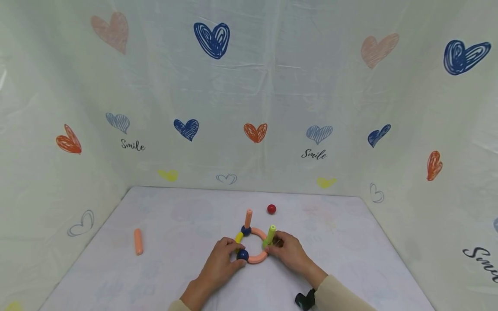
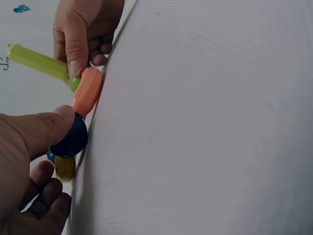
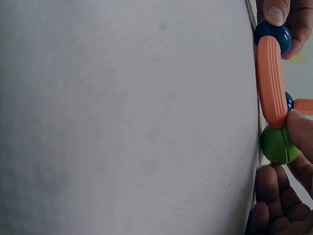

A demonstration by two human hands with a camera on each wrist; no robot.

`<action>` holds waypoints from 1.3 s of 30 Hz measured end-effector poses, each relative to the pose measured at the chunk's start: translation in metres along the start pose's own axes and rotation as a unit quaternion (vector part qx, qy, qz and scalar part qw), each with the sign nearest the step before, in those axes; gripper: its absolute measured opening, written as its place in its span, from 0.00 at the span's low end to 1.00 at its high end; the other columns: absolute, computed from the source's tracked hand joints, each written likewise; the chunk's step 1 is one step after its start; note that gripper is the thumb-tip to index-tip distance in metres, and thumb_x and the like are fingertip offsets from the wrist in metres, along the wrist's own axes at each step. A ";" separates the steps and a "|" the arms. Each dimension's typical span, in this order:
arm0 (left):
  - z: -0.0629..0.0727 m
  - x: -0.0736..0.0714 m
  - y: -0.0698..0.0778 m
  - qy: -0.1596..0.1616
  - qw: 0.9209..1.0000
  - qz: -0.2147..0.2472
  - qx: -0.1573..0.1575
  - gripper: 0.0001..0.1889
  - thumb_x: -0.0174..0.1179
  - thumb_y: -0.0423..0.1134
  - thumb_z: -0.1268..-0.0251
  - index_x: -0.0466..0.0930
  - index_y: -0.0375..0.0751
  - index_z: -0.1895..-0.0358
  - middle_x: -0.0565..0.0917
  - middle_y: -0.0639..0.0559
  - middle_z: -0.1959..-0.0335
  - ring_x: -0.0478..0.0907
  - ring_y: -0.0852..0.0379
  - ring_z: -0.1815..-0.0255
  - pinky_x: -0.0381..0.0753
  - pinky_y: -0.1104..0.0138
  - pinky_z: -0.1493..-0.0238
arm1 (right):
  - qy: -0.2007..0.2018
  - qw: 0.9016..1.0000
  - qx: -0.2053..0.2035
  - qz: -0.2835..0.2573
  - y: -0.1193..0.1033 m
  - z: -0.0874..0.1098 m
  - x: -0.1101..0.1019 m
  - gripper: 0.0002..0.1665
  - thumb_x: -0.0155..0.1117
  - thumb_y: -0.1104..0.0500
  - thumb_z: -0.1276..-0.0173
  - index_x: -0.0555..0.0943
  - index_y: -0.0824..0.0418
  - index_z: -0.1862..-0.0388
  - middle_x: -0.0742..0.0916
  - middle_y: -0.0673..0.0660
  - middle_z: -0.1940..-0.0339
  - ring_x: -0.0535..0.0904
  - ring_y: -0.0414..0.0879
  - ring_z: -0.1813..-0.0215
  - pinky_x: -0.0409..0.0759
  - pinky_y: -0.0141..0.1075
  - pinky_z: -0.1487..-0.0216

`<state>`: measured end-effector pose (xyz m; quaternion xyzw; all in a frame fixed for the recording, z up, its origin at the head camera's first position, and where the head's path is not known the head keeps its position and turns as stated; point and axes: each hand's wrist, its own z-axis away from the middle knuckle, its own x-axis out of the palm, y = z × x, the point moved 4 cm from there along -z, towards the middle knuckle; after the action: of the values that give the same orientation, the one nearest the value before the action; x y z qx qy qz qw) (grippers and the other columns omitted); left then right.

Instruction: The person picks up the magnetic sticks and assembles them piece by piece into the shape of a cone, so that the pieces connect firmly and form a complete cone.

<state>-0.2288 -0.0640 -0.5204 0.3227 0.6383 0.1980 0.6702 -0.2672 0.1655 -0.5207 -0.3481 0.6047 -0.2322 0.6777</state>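
A ring of curved rods and balls lies on the table in front of me. It joins two curved orange rods, a yellow rod, two dark blue balls and a green ball. My left hand grips the near blue ball, its thumb on the ball in the left wrist view. On the ring's right side, my right hand pinches the green ball, from which a straight lime-green rod stands up. A straight orange rod rises from the far blue ball.
Behind the ring sits a red ball. A loose orange rod lies far to the left on the white table. A black object shows by the right sleeve. Heart-printed sheeting surrounds the table's back and sides.
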 end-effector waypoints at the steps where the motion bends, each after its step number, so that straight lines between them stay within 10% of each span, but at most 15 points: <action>1: 0.000 0.000 0.000 0.001 1.000 0.000 0.000 0.19 0.79 0.45 0.41 0.89 0.50 0.47 0.78 0.53 0.48 0.75 0.55 0.47 0.81 0.50 0.42 | 0.000 1.000 -0.002 0.000 0.000 0.000 0.000 0.22 0.79 0.48 0.35 0.84 0.59 0.49 0.84 0.50 0.60 0.76 0.44 0.60 0.75 0.34 0.60; 9: 0.008 -0.024 -0.013 0.038 0.999 0.007 -0.011 0.15 0.75 0.45 0.35 0.88 0.55 0.46 0.81 0.56 0.48 0.79 0.53 0.44 0.81 0.48 0.40 | -0.010 1.000 -0.015 -0.010 0.004 0.000 -0.001 0.21 0.79 0.49 0.35 0.84 0.58 0.50 0.84 0.50 0.61 0.76 0.44 0.60 0.74 0.33 0.62; 18: 0.020 -0.111 -0.069 0.202 0.978 0.020 -0.056 0.11 0.69 0.36 0.29 0.89 0.43 0.46 0.86 0.46 0.47 0.83 0.47 0.46 0.83 0.53 0.44 | -0.016 1.000 -0.026 -0.005 0.005 0.000 -0.001 0.23 0.80 0.51 0.35 0.85 0.59 0.47 0.84 0.50 0.59 0.77 0.43 0.59 0.76 0.32 0.60; 26: 0.043 -0.173 -0.125 0.263 0.953 0.025 -0.149 0.18 0.68 0.40 0.27 0.85 0.37 0.39 0.82 0.34 0.40 0.81 0.39 0.43 0.75 0.65 0.53 | -0.018 0.999 -0.030 -0.012 0.006 0.001 -0.001 0.22 0.79 0.51 0.35 0.85 0.59 0.47 0.84 0.50 0.59 0.77 0.43 0.59 0.77 0.31 0.61; 39: 0.048 -0.182 -0.174 0.244 0.940 0.041 -0.234 0.26 0.66 0.43 0.27 0.76 0.31 0.33 0.77 0.27 0.35 0.74 0.31 0.35 0.72 0.39 0.39 | -0.015 0.999 -0.031 -0.015 0.006 0.000 0.000 0.23 0.79 0.52 0.35 0.85 0.60 0.45 0.85 0.50 0.58 0.78 0.42 0.59 0.78 0.31 0.59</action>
<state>-0.2268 -0.3203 -0.5082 0.1242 0.7042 0.4419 0.5417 -0.2673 0.1689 -0.5252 -0.3814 0.5958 -0.2181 0.6724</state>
